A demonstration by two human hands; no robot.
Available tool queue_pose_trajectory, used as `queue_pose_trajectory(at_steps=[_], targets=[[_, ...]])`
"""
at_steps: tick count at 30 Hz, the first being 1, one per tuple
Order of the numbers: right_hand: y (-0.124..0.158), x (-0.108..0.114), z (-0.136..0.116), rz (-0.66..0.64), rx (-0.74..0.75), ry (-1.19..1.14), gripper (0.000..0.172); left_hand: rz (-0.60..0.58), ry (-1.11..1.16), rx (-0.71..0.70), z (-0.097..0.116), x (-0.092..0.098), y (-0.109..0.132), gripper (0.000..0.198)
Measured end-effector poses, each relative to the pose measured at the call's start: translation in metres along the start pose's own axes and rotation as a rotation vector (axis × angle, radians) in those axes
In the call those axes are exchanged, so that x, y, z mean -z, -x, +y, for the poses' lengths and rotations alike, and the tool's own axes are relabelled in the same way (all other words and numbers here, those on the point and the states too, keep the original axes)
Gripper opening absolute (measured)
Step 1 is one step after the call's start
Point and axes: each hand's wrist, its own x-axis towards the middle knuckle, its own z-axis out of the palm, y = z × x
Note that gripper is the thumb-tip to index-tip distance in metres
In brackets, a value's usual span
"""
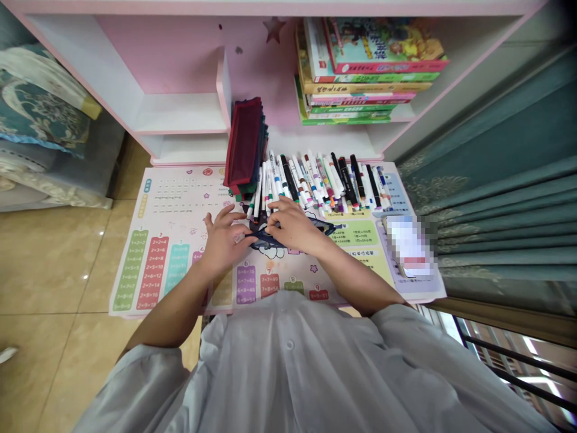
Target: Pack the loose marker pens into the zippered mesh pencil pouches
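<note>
A flat pencil pouch (332,229) with dark navy edging lies on the printed desk mat, partly covered by my hands. My left hand (225,239) pinches its left end between thumb and index finger, with the other fingers raised. My right hand (292,226) is closed on the pouch's upper edge close beside the left; its fingertips partly hide what they grip. Just beyond the hands, many markers (315,180) with white or black barrels lie in a loose row. Dark red mesh pouches (244,144) lean together at the row's left end.
The desk mat (153,216) carries multiplication tables. A phone (409,245) with a blurred screen lies at the right edge. Behind the markers stands a pink-and-white shelf (180,114) with a stack of books (360,90). A teal curtain (500,174) hangs at the right.
</note>
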Motion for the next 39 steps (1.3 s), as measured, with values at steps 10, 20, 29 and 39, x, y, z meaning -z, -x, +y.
queue_pose_trajectory(at_steps=[10, 20, 29, 39], targets=[[0.004, 0.006, 0.004, -0.021, -0.031, 0.0, 0.015, -0.001, 0.006, 0.002, 0.0, 0.0, 0.0, 0.015], [0.005, 0.005, 0.012, 0.026, 0.001, -0.03, 0.016, -0.006, -0.029, -0.022, -0.002, -0.001, 0.0, 0.017], [0.006, 0.009, 0.014, -0.002, -0.026, 0.0, 0.014, -0.012, -0.02, -0.02, -0.002, -0.001, -0.001, 0.016], [0.008, 0.01, 0.015, 0.013, -0.019, 0.006, 0.014, -0.009, -0.006, -0.01, -0.002, -0.002, 0.0, 0.016]])
